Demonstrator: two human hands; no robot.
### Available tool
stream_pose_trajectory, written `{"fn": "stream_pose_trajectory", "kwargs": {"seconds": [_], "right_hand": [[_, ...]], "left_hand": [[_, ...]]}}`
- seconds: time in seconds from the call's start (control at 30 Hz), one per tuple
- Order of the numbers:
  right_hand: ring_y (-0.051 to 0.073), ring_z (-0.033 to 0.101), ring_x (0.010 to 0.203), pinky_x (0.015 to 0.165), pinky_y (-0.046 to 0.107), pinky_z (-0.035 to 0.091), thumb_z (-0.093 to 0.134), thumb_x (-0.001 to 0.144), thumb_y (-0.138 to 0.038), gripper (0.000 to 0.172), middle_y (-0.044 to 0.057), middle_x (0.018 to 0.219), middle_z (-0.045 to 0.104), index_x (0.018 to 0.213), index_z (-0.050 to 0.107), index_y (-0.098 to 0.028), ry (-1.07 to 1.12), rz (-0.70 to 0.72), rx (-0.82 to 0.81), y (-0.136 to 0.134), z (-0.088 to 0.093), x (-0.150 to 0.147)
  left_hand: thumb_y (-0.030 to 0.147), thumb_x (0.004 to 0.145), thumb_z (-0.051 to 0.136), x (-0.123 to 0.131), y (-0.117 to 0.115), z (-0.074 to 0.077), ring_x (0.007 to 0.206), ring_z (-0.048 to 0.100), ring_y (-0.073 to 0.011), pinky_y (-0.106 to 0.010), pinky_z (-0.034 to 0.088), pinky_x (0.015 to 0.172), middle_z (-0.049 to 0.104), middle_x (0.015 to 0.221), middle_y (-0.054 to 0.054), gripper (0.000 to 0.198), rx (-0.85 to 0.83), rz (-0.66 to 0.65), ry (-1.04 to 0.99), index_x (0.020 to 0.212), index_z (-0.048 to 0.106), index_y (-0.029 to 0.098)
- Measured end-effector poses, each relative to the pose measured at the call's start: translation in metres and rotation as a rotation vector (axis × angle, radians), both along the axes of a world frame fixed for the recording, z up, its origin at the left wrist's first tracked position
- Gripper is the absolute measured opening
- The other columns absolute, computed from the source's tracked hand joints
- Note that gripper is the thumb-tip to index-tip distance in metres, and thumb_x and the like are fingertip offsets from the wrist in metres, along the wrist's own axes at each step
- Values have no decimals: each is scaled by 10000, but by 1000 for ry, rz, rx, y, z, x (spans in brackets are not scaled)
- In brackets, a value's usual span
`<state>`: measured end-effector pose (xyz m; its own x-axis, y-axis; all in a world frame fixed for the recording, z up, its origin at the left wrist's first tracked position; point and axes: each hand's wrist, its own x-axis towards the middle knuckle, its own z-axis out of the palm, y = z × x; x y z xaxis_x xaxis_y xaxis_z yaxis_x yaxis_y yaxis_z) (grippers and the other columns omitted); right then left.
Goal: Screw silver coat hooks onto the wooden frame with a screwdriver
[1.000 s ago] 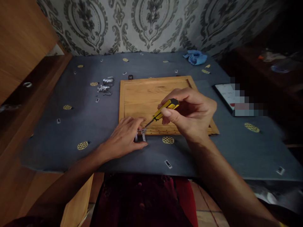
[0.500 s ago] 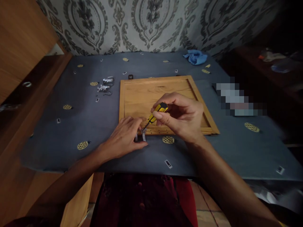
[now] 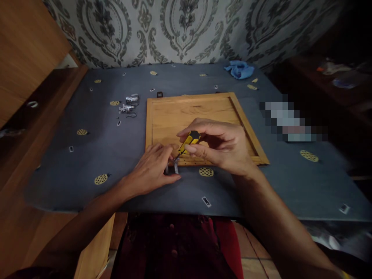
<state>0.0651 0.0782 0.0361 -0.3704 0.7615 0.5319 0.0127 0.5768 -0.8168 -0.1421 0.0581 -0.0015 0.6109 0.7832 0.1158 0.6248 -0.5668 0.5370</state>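
Observation:
A yellow and black screwdriver (image 3: pixel 188 142) is pinched between the thumb and fingers of my right hand (image 3: pixel 222 145). Its tip meets a small metal hinge (image 3: pixel 176 166) at the near edge of a framed wooden panel (image 3: pixel 186 116). My left hand (image 3: pixel 152 168) is closed around the hinge, with the fingers on the panel's edge and the thumb below, partly hiding the metal.
More metal hinges (image 3: pixel 129 105) lie on the blue patterned tablecloth (image 3: pixel 95 155), left of the panel. A blue cloth (image 3: pixel 240 69) sits at the back right. A blurred-out item (image 3: pixel 286 118) lies on the right side. A patterned wall covering (image 3: pixel 186 31) rises behind the table.
The screwdriver's handle and my right hand have shifted slightly down and left, and the fingers have changed their position on the handle. My left hand stays in place.

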Motion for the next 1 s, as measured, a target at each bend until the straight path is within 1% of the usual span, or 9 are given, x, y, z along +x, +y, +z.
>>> {"fn": "stream_pose_trajectory", "kwargs": {"seconds": [0.17,0.43,0.63,0.77,1.0], "right_hand": [[114,628,686,609,261,525,803,841,-240,143,21,858,717,969,755,-199,0,8,18,0,0,1],[108,619,637,557,253,518,847,798,-303,177,8,789,705,879,730,-197,14,-17,64,3,-2,-1],[90,591,612,540,236,491,872,768,-276,191,-9,752,675,832,711,-196,72,-34,60,2,-5,-5],[87,573,594,532,241,471,871,768,-270,182,-15,734,661,829,717,-196,97,-85,80,2,-6,-6],[116,567,594,542,271,464,853,782,-261,149,-22,677,653,810,711,-226,89,-198,197,1,-9,-11]], "left_hand": [[338,794,787,0,0,-2,965,602,-271,-453,514,877,614,960,-30,374,21,-10,-3,971,478,223],[369,804,776,-1,1,-2,942,601,-266,-455,516,865,615,956,-35,378,28,-13,0,993,482,223],[348,804,778,0,0,-3,979,603,-267,-448,513,886,625,994,-35,437,23,-11,-12,1108,493,217],[345,793,790,0,1,-2,997,612,-274,-460,508,910,635,1007,-35,446,15,-15,-16,1104,498,216],[348,796,794,0,0,0,995,614,-278,-467,510,913,633,1000,-32,446,5,-8,12,1104,498,218]]}}
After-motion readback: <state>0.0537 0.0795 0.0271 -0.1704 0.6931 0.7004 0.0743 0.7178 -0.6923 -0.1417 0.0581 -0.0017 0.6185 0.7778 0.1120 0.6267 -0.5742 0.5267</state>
